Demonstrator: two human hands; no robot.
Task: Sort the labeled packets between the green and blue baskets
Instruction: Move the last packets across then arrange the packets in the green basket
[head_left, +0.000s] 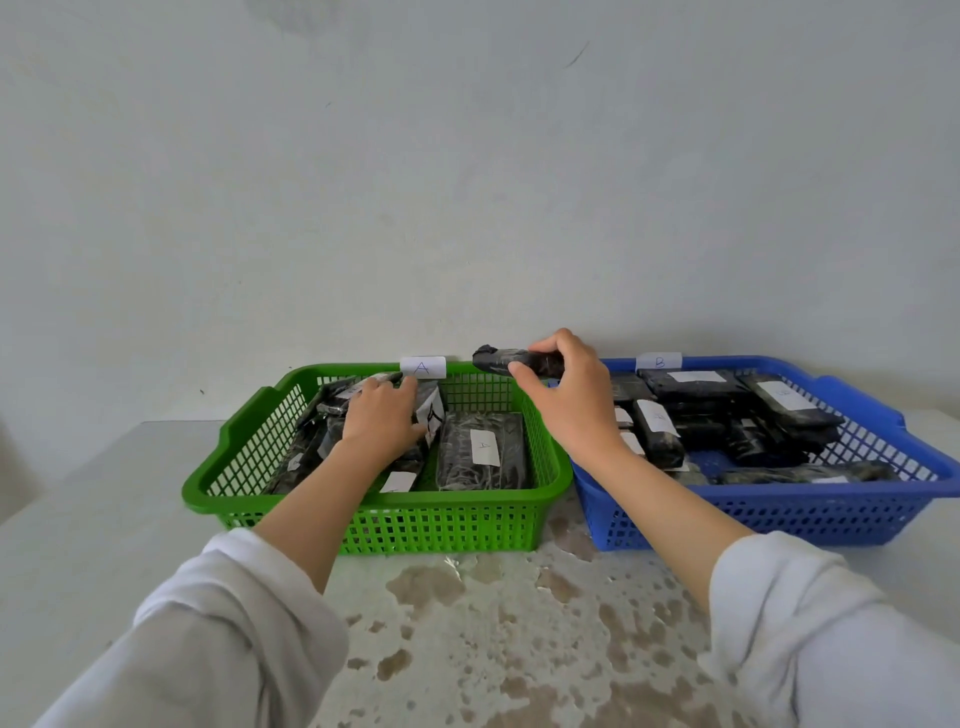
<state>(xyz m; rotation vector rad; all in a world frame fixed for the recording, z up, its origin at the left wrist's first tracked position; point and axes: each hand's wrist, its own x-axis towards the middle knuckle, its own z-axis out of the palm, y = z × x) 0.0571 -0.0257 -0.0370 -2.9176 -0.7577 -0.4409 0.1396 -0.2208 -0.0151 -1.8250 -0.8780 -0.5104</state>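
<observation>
Above the green basket (363, 506) rim, right hand (576, 402) fingers (548, 344) pinch a packet (501, 359) lying left-right; left hand (382, 415) lies flat.

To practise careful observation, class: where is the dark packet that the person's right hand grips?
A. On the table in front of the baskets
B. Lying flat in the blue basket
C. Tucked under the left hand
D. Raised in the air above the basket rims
D: the right hand pinches the dark packet up above the rims, near where the green basket and the blue basket meet.
</observation>
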